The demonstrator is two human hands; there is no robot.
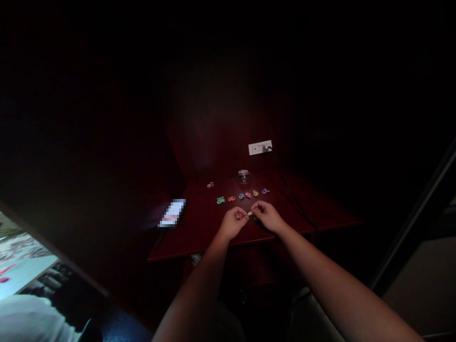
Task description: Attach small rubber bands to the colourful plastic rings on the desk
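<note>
Over the front part of the dark red desk [199, 228], my left hand [233, 222] and my right hand [268, 216] pinch a small yellow band [250, 213] between them. It looks like a hair tie, though it is too small to be sure. Just beyond my fingers runs a row of similar coloured loops: green loops [221, 200], orange loops [231, 198], a blue loop [241, 196], pink loops [248, 195], yellow loops [255, 193] and purple loops [265, 191]. Behind them stands a small clear jar [243, 177] with its lid on.
Two more loops [210, 185] lie at the back left. A lit phone [172, 213] rests at the left edge. A black cable [290, 190] runs from the wall socket [260, 147] down across the desk's right side. Dark panels enclose both sides.
</note>
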